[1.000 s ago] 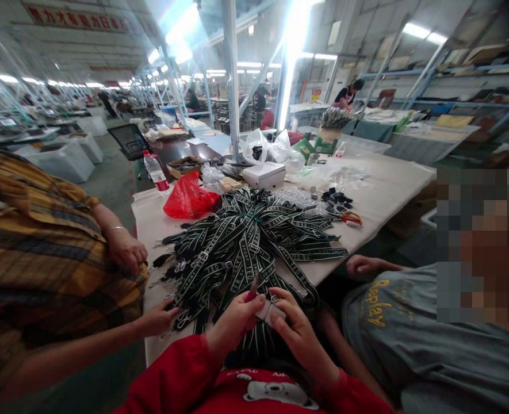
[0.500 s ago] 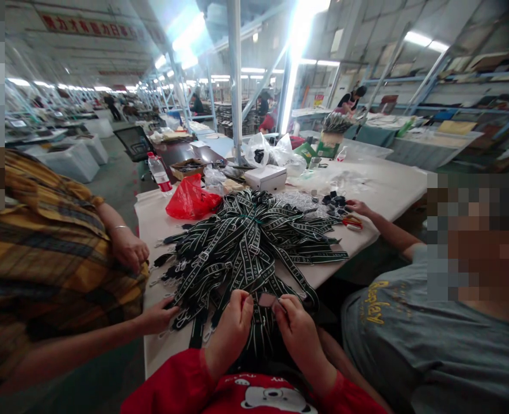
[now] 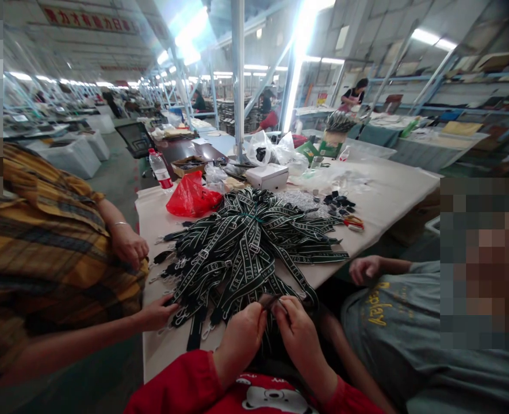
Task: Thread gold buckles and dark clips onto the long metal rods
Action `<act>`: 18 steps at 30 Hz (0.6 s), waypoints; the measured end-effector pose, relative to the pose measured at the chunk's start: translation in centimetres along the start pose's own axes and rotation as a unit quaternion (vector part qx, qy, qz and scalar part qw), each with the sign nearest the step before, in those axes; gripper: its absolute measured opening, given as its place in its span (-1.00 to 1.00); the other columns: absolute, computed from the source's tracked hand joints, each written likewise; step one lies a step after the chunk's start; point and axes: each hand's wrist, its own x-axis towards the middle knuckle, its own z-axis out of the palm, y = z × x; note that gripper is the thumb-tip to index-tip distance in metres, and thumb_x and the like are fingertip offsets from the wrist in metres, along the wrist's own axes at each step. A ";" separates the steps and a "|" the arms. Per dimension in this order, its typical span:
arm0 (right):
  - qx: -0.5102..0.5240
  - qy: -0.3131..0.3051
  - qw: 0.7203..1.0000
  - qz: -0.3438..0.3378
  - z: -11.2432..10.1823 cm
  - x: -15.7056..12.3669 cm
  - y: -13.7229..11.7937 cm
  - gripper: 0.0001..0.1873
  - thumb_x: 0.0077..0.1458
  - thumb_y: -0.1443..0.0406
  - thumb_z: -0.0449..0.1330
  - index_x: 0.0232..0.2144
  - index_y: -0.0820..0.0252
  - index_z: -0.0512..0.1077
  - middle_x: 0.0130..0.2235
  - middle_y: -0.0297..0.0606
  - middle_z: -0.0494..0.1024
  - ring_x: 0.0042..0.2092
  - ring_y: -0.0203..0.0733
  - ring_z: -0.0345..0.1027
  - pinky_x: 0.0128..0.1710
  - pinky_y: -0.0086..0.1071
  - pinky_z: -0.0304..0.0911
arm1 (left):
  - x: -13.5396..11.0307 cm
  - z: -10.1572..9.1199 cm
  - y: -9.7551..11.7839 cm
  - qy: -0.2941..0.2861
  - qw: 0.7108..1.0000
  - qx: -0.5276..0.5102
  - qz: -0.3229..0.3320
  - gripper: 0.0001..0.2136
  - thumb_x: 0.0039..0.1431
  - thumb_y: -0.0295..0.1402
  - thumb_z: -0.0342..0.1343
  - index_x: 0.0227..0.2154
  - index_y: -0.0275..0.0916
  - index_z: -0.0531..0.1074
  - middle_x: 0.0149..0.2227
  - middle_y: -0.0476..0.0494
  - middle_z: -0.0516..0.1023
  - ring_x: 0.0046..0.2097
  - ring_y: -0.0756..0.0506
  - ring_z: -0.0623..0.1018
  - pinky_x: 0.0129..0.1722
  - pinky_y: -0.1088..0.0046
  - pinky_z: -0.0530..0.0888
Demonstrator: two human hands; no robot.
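Observation:
A small, flat, dark-edged piece [image 3: 270,299], too blurred to name, shows between my two hands. My left hand [image 3: 242,336] is closed, thumb and fingers pinching at the piece's left side. My right hand [image 3: 296,328] pinches its right side with bent fingers. Just beyond them lies a large heap of black straps with white lettering [image 3: 254,253], bundled at the top with a green tie [image 3: 251,217]. Metal snap hooks [image 3: 208,329] hang at the strap ends on the left. Dark strap lies below my hands, partly hidden by them.
At left, a co-worker's hand [image 3: 157,313] touches the straps. Another co-worker's hand [image 3: 365,268] hovers off the table's right edge. Red-handled scissors [image 3: 353,223], black pieces [image 3: 339,201], a red plastic bag [image 3: 192,195], a bottle [image 3: 161,169] and a white box [image 3: 267,176] lie around the heap.
My left hand has moved right, close to my right hand, and the small piece between them is now mostly covered. The right co-worker's hand has drawn back from the black pieces.

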 end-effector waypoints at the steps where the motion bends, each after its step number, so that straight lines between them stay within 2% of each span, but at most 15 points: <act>1: -0.001 -0.005 1.000 0.002 0.1 -0.1 0.1 -0.77 0.20 0.27 -0.12 -0.36 0.18 0.30 -0.27 -0.18 0.39 -0.27 -0.21 0.34 -0.26 -0.37 0.25 | 0.1 0.1 0.0 0.003 1.000 0.002 0.004 -0.76 0.22 -0.40 -0.26 -0.39 -0.25 0.32 -0.39 -0.20 0.48 -0.38 -0.12 0.47 -0.40 0.41 0.32; 5: 0.008 -0.024 1.000 0.004 0.5 -0.2 0.1 -0.74 0.20 0.26 -0.12 -0.41 0.17 0.31 -0.33 -0.24 0.39 -0.36 -0.25 0.32 -0.34 -0.40 0.23 | 0.5 0.6 -0.1 0.013 1.000 0.011 0.016 -0.76 0.21 -0.41 -0.25 -0.37 -0.26 0.34 -0.38 -0.20 0.49 -0.37 -0.10 0.48 -0.41 0.45 0.33; 9: 0.075 -0.013 0.996 0.050 0.9 -0.2 0.3 -0.73 0.19 0.21 -0.10 -0.44 0.16 0.30 -0.39 -0.29 0.37 -0.37 -0.26 0.28 -0.34 -0.41 0.23 | 0.6 0.8 -0.3 -0.003 1.000 0.027 0.007 -0.75 0.22 -0.41 -0.25 -0.33 -0.25 0.35 -0.38 -0.20 0.50 -0.35 -0.10 0.50 -0.39 0.46 0.36; 12: 0.098 -0.024 0.993 0.061 1.2 -0.1 0.7 -0.72 0.19 0.18 -0.10 -0.44 0.16 0.29 -0.40 -0.30 0.36 -0.36 -0.25 0.27 -0.33 -0.40 0.22 | 0.5 0.7 -0.3 -0.010 0.999 0.040 0.001 -0.75 0.23 -0.42 -0.27 -0.27 -0.27 0.34 -0.34 -0.23 0.50 -0.31 -0.12 0.51 -0.36 0.45 0.38; 18: 0.121 -0.024 0.988 0.092 2.0 -0.6 1.3 -0.71 0.18 0.16 -0.10 -0.43 0.17 0.29 -0.41 -0.31 0.34 -0.37 -0.26 0.25 -0.34 -0.40 0.21 | 0.5 0.6 -0.4 -0.057 0.994 0.096 -0.002 -0.76 0.24 -0.43 -0.26 -0.28 -0.30 0.33 -0.34 -0.25 0.51 -0.32 -0.15 0.52 -0.36 0.42 0.38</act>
